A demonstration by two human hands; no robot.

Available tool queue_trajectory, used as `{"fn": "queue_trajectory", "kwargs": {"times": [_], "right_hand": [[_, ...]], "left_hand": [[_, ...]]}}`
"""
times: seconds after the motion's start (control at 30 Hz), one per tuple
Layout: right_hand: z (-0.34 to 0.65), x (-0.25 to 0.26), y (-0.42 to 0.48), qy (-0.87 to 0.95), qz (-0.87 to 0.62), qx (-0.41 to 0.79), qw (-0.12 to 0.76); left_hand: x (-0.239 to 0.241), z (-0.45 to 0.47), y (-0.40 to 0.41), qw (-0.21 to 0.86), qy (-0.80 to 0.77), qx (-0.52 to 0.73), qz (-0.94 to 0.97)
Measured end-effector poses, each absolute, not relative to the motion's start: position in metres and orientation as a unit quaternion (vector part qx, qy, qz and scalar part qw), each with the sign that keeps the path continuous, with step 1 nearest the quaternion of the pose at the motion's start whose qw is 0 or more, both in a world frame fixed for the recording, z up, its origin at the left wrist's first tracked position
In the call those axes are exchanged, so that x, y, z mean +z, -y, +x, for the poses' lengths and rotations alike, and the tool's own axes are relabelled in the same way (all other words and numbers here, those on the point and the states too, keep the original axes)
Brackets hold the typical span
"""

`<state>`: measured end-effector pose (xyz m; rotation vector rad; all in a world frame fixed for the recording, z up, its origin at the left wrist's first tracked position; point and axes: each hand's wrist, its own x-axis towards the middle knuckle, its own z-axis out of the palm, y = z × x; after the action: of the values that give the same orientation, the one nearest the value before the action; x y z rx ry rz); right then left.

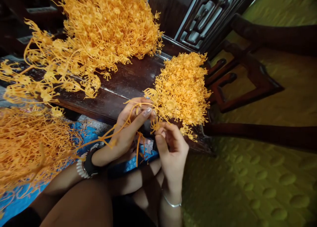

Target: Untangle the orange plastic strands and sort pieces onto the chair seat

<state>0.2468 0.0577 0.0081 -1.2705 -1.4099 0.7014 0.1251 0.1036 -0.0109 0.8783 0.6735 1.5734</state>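
My left hand [131, 121] is closed with thumb against fingers on a thin orange branched stem [105, 136], which looks like moulded plastic and trails back across the wrist. Close beside it, my right hand [173, 149] pinches at a small orange spidery blossom piece [155, 124] with curled prongs. Whether that piece is still joined to the stem I cannot tell. Just beyond my fingers lies a heap of similar loose blossom pieces [184, 88] on the dark wooden bench [133, 77].
A larger pile of orange blossom sprays [109, 22] covers the bench's far left. Bare orange stems [29, 144] lie heaped at the lower left over a blue sheet [15, 207]. Carved dark wood armrest [250, 85] stands at right, above a yellow-green dimpled surface [262, 180].
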Motion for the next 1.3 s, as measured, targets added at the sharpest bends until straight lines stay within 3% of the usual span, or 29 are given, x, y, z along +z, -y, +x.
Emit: {"fn": "queue_trajectory", "kwargs": {"times": [0.13,0.4,0.73,1.1,1.3], "right_hand": [[0.229,-0.007,-0.054,0.489,-0.523,0.391,0.578],[0.213,-0.021,-0.041,0.416,-0.434,0.576,0.553],[0.217,-0.047,-0.028,0.437,-0.426,0.587,0.532],[0.231,-0.08,0.002,0.401,-0.546,0.509,0.531],[0.213,-0.074,0.001,0.393,-0.445,0.58,0.558]], "left_hand": [[-0.009,0.122,-0.098,0.572,-0.282,0.634,0.438],[-0.003,0.12,-0.095,0.579,-0.314,0.598,0.457],[-0.004,0.12,-0.101,0.606,-0.302,0.61,0.412],[-0.002,0.123,-0.093,0.659,-0.295,0.582,0.375],[0.006,0.126,-0.093,0.655,-0.299,0.599,0.351]]}}
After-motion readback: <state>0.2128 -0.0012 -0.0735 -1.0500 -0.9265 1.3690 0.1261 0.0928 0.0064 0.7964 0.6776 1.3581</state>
